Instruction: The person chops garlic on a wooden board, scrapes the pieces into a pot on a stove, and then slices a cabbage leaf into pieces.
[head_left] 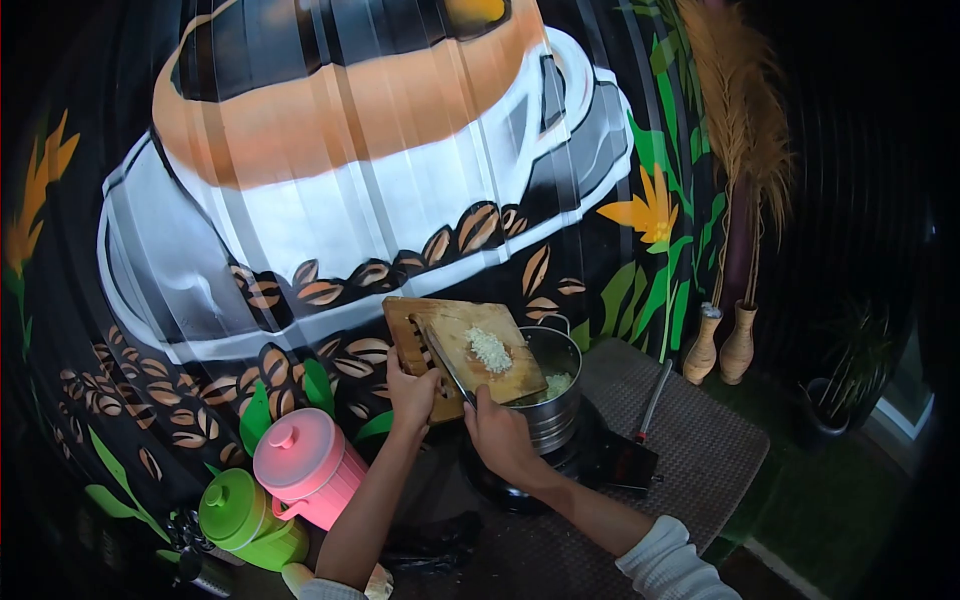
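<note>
The left hand [412, 395] is closed around the lower edge of a wooden cutting board [458, 322] and holds it up, tilted, with its far corner over a steel pot [556, 402]. The right hand [500, 435] sits just beside the left, wrapped around the handle of a knife [445, 360]; the blade runs up and away from that hand, flat across the board. A small pile of pale chopped food [489, 350] lies on the board just beyond the right hand, next to the blade. More pale pieces show inside the pot. The pot stands on a black burner [592, 455] directly under the right hand's wrist, on a woven surface [700, 450]. Below the left forearm stand a pink lidded jug [305, 465] and a green one [245, 520].
</note>
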